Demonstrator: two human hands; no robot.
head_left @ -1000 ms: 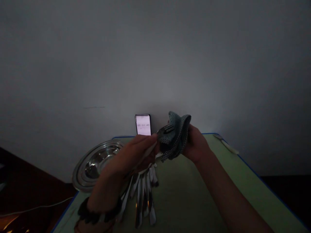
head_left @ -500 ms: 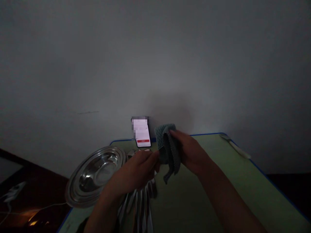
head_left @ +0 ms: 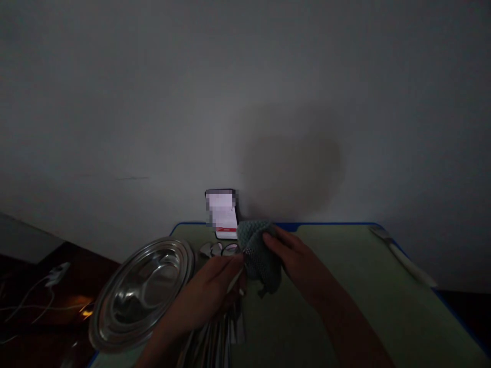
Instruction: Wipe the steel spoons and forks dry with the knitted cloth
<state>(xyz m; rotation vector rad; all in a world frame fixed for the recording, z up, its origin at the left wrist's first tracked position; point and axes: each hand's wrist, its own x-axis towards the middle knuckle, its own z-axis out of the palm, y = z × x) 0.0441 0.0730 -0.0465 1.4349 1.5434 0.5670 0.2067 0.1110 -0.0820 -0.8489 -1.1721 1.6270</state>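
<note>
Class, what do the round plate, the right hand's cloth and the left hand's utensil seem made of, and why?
Plate: metal, likely polished steel; it mirrors light. Cloth, in the right hand: matt knitted or woven textile; it folds limply. Utensil, in the left hand: probably metal, a pale glinting handle; dim view.

no legible text or numbers anywhere, the lit phone screen (head_left: pixel 222 214) too blurred for reading

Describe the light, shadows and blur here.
Head view: very dim; the phone screen is brightest and pixelated; a soft shadow falls on the wall; the steel plate shows faint glints; the cloth in the right hand and utensil in the left hand look murky.
</note>
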